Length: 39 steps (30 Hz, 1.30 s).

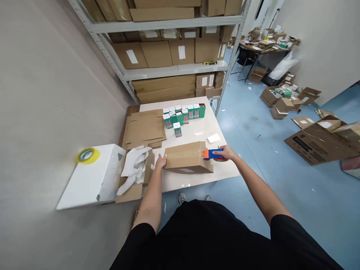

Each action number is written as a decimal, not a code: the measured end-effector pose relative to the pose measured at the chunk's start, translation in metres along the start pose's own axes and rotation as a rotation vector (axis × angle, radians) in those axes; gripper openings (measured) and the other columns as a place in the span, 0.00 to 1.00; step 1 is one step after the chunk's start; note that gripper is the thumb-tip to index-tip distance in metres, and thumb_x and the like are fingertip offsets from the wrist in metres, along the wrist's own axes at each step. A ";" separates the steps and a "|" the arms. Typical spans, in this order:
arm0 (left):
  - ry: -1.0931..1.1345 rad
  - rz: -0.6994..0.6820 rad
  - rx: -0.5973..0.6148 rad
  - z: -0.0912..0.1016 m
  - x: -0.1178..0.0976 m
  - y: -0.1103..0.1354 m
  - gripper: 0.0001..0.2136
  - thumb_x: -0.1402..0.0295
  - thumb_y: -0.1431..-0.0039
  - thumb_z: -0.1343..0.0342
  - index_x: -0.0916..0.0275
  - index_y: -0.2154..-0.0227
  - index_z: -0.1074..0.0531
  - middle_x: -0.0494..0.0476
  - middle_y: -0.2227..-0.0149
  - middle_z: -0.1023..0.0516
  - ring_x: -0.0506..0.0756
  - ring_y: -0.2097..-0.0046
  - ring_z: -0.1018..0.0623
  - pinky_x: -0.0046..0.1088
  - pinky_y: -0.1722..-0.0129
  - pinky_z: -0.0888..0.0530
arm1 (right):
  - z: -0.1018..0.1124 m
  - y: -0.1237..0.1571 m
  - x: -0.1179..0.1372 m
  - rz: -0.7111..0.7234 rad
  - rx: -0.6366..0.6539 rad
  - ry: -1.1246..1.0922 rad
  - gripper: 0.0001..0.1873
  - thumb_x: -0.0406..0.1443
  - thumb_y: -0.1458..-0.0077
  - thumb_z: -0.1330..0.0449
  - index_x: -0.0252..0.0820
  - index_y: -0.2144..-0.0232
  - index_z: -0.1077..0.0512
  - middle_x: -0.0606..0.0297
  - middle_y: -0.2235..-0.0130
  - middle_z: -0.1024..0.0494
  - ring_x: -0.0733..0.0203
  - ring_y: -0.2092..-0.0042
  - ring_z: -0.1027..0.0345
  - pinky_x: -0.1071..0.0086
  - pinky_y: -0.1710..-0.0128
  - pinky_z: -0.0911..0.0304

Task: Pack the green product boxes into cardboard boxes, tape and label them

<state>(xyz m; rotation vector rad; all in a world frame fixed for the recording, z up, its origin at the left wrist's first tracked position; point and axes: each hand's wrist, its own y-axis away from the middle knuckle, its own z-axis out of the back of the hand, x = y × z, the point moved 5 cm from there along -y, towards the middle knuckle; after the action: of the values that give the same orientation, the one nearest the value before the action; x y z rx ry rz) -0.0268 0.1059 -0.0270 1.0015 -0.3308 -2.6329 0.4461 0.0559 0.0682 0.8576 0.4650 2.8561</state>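
Note:
A brown cardboard box [182, 156] lies on the white table in front of me, with a pale label on its near side. My left hand [161, 161] grips its left end, thumb toward the near edge; the other fingers are partly hidden. In my right hand [226, 152] is a blue and orange tape dispenser [213, 154], its orange head against the box's right end. Beyond the box stand several small green and white boxes [185, 116], one [177, 129] apart at the front. A white paper piece [213, 138] lies near the dispenser.
Flattened cardboard [146, 127] lies on the table's left. Beside it, an open carton [131, 193] holds crumpled white paper [135, 165]. A yellow tape roll [88, 155] rests on a white box [87, 183]. Shelving [168, 71] with cartons stands behind; more cartons [320, 140] sit on the floor right.

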 end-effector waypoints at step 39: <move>0.376 -0.100 0.107 -0.035 -0.059 0.035 0.24 0.58 0.27 0.50 0.62 0.33 0.34 0.63 0.37 0.24 0.59 0.38 0.22 0.33 0.37 0.29 | 0.005 -0.043 0.150 0.114 0.160 0.408 0.31 0.62 0.49 0.32 0.39 0.64 0.19 0.50 0.57 0.16 0.48 0.56 0.23 0.67 0.66 0.38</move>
<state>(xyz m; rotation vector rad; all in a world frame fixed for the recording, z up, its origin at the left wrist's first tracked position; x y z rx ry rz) 0.0452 0.0910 -0.0058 1.5515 -0.3413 -2.4598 0.3252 0.1286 0.1362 0.3207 0.7164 3.1389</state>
